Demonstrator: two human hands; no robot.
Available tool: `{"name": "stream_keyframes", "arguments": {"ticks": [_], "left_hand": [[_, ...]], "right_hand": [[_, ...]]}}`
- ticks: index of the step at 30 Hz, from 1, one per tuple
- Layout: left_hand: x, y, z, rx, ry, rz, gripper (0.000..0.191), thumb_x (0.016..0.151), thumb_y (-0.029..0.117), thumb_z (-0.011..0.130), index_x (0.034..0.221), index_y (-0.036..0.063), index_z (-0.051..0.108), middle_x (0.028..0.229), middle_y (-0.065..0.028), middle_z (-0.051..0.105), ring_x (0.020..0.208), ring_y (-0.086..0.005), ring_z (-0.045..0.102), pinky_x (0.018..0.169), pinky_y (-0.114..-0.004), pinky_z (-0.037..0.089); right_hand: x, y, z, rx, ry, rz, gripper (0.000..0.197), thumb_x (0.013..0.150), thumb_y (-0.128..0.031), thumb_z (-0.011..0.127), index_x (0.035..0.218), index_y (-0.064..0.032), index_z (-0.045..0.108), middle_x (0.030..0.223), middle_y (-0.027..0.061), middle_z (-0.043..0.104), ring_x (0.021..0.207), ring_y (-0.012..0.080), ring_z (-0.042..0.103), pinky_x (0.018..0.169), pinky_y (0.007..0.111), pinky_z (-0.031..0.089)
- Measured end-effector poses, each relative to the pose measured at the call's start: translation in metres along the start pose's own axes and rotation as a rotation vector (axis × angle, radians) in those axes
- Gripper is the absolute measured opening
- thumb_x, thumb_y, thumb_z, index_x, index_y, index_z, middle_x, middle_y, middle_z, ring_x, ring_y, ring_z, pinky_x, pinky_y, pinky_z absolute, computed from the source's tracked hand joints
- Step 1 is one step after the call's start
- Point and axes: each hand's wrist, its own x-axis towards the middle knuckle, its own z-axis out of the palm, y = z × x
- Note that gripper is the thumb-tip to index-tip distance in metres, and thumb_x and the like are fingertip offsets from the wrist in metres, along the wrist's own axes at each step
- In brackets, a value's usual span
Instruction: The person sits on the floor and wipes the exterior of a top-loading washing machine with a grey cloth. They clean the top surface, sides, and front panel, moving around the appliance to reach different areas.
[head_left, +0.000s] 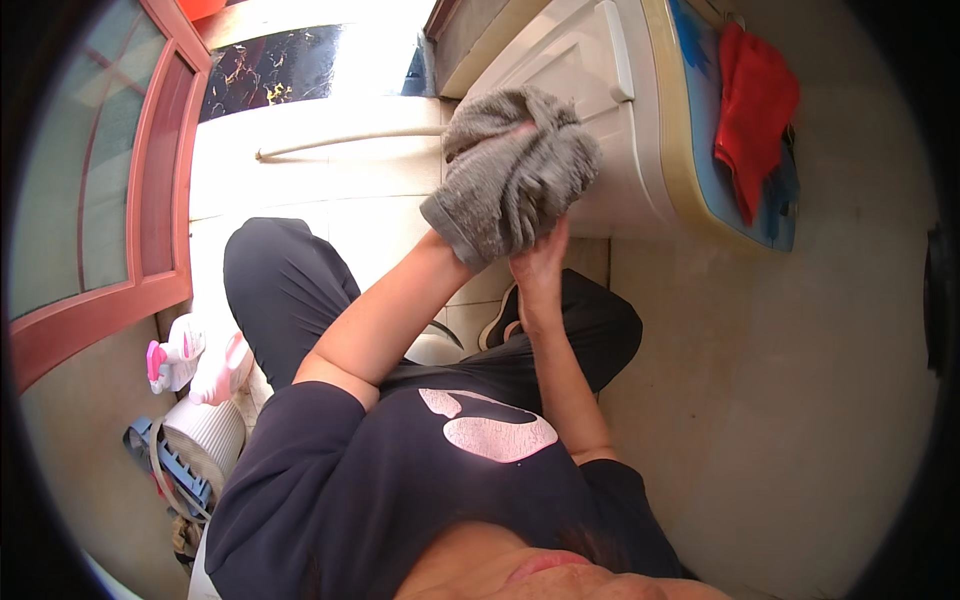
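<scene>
A thick grey towel hangs bunched over my left hand, hiding nearly all of it. A small patch of my left hand shows in a fold at the top, and my left forearm enters the cloth from below. My right hand grips the towel's lower right side, its fingertips partly hidden behind the fabric. Both hands are raised in front of my bent knees. Just beyond the towel stands a white washing machine with a grooved side.
A pale hose runs along the tiled floor. A red cloth hangs by the machine's blue panel. At left are a red-framed glass door, a spray bottle, a pink bottle and a ribbed white container.
</scene>
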Motion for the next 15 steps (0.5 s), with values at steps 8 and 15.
{"name": "stream_keyframes", "arguments": {"ticks": [8, 15], "left_hand": [[-0.028, 0.025, -0.065, 0.083, -0.034, -0.121, 0.039, 0.086, 0.006, 0.059, 0.123, 0.0064, 0.050, 0.116, -0.0111, 0.057, 0.104, -0.0210, 0.058, 0.088, -0.034, 0.051], [-0.060, 0.015, -0.059, -0.029, -0.054, -0.339, 0.055, 0.090, 0.036, 0.054, 0.134, 0.0072, 0.038, 0.127, -0.0105, 0.051, 0.114, -0.0260, 0.052, 0.097, -0.040, 0.043]], "right_hand": [[0.016, -0.038, -0.032, 0.201, 0.220, 0.164, 0.040, 0.088, -0.001, 0.055, 0.126, -0.0017, 0.045, 0.114, 0.0076, 0.056, 0.103, 0.0146, 0.054, 0.089, 0.028, 0.045], [0.001, -0.071, -0.022, -0.151, -0.259, 0.011, 0.073, 0.077, -0.003, 0.070, 0.140, -0.0130, 0.034, 0.118, 0.0087, 0.054, 0.104, 0.0147, 0.053, 0.088, 0.027, 0.044]]}}
